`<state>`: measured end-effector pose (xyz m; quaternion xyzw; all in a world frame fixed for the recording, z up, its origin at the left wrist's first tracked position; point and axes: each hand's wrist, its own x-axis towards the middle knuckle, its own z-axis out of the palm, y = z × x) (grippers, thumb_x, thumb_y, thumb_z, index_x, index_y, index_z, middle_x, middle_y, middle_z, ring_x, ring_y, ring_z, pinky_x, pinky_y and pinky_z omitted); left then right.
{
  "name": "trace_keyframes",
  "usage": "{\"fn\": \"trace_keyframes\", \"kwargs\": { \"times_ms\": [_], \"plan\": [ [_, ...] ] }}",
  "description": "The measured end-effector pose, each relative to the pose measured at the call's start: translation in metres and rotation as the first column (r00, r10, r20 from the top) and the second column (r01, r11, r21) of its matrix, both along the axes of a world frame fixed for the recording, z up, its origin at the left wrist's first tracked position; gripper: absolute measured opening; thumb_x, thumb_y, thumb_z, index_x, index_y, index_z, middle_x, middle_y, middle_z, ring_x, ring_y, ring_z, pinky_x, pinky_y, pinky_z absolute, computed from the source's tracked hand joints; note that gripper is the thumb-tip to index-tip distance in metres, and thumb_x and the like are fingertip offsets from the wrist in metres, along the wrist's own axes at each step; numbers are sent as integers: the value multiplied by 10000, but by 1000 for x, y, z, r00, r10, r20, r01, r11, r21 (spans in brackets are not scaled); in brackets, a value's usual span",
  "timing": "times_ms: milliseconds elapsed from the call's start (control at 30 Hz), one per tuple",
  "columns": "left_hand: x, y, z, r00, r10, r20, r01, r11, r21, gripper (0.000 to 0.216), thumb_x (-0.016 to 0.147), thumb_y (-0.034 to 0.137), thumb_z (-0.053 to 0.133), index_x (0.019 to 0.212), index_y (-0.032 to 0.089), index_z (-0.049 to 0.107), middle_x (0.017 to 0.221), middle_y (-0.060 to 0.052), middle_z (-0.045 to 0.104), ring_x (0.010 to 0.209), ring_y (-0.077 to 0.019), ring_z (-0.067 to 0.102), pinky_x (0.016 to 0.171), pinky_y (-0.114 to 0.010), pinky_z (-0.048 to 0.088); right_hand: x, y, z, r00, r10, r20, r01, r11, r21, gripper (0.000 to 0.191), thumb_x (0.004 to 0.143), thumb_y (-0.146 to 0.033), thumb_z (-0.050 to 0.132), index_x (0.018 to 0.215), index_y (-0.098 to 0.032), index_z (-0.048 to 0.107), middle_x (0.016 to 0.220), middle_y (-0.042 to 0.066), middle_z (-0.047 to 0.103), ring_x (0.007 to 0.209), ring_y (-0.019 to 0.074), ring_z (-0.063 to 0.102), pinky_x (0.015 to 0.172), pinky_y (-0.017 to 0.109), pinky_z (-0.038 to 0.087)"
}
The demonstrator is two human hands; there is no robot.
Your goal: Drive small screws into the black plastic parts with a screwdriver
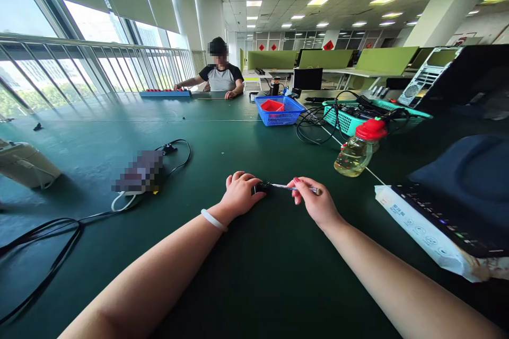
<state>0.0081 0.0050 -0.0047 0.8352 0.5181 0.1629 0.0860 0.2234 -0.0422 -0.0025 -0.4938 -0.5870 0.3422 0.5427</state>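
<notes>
The left hand [239,194] rests on the green table [254,275], fingers curled and closed around a small black object [261,188] that shows only at its right end, between thumb and forefinger; what the object is cannot be told. A white bangle [213,220] sits on the left wrist.

The right hand [314,202] is closed in a pinch on a thin metal tool [292,188]. The grip sits near the tool's brownish rear end, which juts out just right of the fingers.

The tool's long axis runs nearly level across the view, left to right, roughly in line with the table edge nearest the person. Its tip points left and meets the exposed end of the black object; whether it touches or enters cannot be resolved. The object thus lies directly left of the right hand, along the tool's own line, and the left hand is plainly the nearer of the two, being wrapped around it. Both hands sit close together at the centre of the table, near the person.

A bottle [357,151] of yellowish liquid with a red cap stands to the right and further back, well apart from the hands. A blue basket [279,111] stands further back still. A co-worker [220,77] sits at the far end of the table, hands on its surface.
</notes>
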Motion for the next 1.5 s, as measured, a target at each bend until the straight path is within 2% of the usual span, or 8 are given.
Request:
{"fn": "trace_keyframes", "kwargs": {
  "times_ms": [100, 200, 300, 533, 767, 1167, 1300, 1500],
  "plan": [
    [0, 0, 0, 1000, -1, -3, 1, 1000, 5, 364, 856, 491, 645, 1180, 328, 676, 1303, -40, 634, 1315, -329, 403, 1116, -562, 268, 3, 7, -5, 994, -18, -108, 11, 998, -63, 472, 830, -643, 598, 762, -186, 694, 560, 0, 572, 583, 152, 576, 616, 299, 479],
    [0, 1, 0, 1000, -8, 3, 8, 1000, -3, 356, 857, 492, 645, 1170, 327, 680, 1294, -37, 640, 1308, -328, 411, 1111, -551, 281, 3, 10, -7, 977, -1, -215, -25, 993, -116, 482, 755, -659, 675, 756, -177, 680, 638, 6, 609, 533, 124, 543, 574, 297, 465],
    [0, 2, 1, 1000, -4, 7, 4, 1000, -15, 364, 852, 490, 651, 1176, 327, 680, 1294, -31, 643, 1308, -329, 416, 1107, -544, 293, 2, 11, -7, 956, 8, -293, -51, 989, -142, 492, 690, -653, 739, 766, -172, 671, 627, -10, 597, 504, 106, 523, 545, 281, 449],
    [-1, 2, 2, 1000, -7, -6, 7, 1000, -10, 379, 856, 490, 649, 1194, 321, 679, 1300, -34, 645, 1310, -336, 417, 1102, -556, 300, -1, 10, -4, 917, -14, -399, -73, 976, -204, 500, 647, -655, 772, 731, -170, 682, 587, -16, 597, 495, 94, 518, 530, 265, 433],
    [-1, 1, 0, 1000, -27, -10, 27, 1000, 12, 343, 865, 454, 651, 1180, 324, 687, 1306, -48, 636, 1303, -335, 424, 1101, -561, 300, 1, 10, -4, 893, 27, -448, -165, 948, -271, 459, 588, -576, 841, 761, -177, 694, 595, -20, 613, 524, 102, 534, 608, 302, 471],
    [-1, -3, 1, 999, -43, 11, 43, 998, 43, 346, 856, 464, 648, 1155, 297, 700, 1283, -66, 644, 1296, -347, 426, 1095, -601, 293, 15, 15, -3, 858, 135, -495, -326, 889, -323, 357, 597, -331, 878, 883, -179, 729, 680, -4, 656, 599, 117, 569, 725, 332, 499],
    [-2, -2, 1, 999, -44, 13, 43, 998, 48, 349, 852, 469, 649, 1155, 302, 696, 1282, -61, 647, 1294, -346, 430, 1090, -598, 304, 18, 19, -6, 846, 118, -520, -330, 882, -336, 318, 634, -301, 863, 902, -172, 749, 730, 19, 670, 631, 122, 578, 721, 327, 517],
    [-3, 0, 1, 996, -81, 34, 81, 997, 13, 337, 844, 437, 667, 1160, 322, 692, 1284, -44, 648, 1307, -336, 429, 1081, -561, 342, 18, 21, -8, 842, 103, -529, -317, 888, -332, 275, 703, -336, 837, 922, -191, 755, 658, -24, 571, 620, 107, 529, 718, 326, 567]
  ]
}}
